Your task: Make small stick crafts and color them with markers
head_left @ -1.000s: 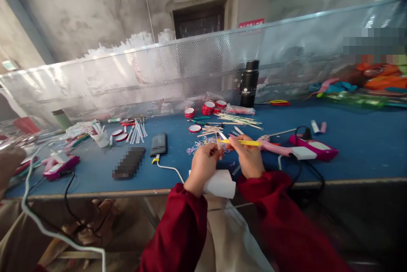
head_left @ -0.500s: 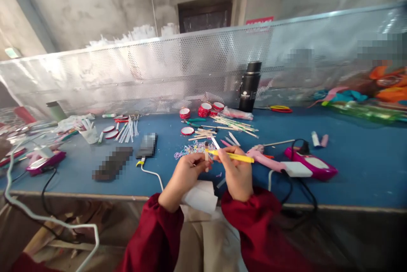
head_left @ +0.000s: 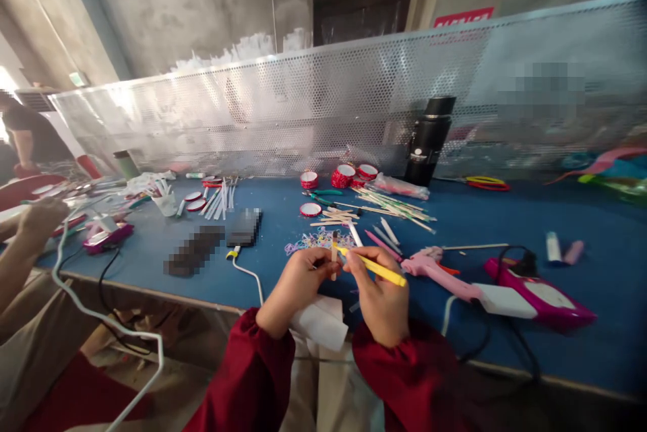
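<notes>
My left hand (head_left: 296,284) pinches a short wooden stick (head_left: 334,258) upright over the near edge of the blue table (head_left: 505,216). Close beside it, my right hand (head_left: 380,297) grips a yellow pen-like tool (head_left: 377,268) whose tip rests against the stick. A white roll of paper (head_left: 319,321) lies under my left wrist. Just beyond my hands sits a small heap of coloured rubber bands (head_left: 316,240). Both my sleeves are dark red.
A pink glue gun (head_left: 439,273) and a magenta device (head_left: 538,290) with black cables lie to my right. Wooden sticks (head_left: 389,203), red tape rolls (head_left: 346,174) and a black flask (head_left: 427,141) stand farther back. Another person's hand (head_left: 40,220) works at the left by a white cable (head_left: 101,317).
The view has swung to the left and tilted down. My hands stay together on the stick and the yellow tool, with the tool now angled more steeply.
</notes>
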`<act>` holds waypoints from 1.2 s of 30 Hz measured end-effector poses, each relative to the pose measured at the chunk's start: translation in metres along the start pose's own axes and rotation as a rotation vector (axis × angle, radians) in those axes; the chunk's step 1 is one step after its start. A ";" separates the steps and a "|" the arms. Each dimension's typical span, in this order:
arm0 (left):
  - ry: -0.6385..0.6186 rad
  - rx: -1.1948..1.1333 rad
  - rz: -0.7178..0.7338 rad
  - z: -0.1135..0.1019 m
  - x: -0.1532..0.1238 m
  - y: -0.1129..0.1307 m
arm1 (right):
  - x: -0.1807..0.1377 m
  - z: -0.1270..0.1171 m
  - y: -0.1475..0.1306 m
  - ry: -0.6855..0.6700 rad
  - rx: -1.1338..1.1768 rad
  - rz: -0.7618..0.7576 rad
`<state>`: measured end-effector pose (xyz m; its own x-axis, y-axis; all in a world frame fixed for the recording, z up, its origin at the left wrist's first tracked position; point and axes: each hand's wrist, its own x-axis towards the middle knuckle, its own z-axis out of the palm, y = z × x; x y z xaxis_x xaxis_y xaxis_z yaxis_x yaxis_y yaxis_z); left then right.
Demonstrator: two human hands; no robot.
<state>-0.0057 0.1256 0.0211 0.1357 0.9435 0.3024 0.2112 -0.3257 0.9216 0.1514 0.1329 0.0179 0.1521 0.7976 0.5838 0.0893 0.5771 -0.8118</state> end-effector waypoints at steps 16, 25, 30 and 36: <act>0.219 0.970 0.134 0.019 -0.016 0.020 | 0.007 0.006 0.021 0.063 -0.016 -0.012; 0.240 0.543 0.150 0.009 0.000 0.009 | 0.019 0.016 0.019 0.198 0.153 0.050; 0.134 0.174 0.055 0.002 0.010 -0.004 | 0.022 0.017 0.018 0.264 0.224 0.068; 0.255 0.302 0.030 0.001 0.011 0.006 | 0.011 0.018 0.004 0.026 0.070 -0.068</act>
<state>-0.0018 0.1339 0.0292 -0.0903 0.9061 0.4134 0.4908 -0.3207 0.8101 0.1360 0.1473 0.0217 0.1732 0.7520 0.6359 0.0317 0.6411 -0.7668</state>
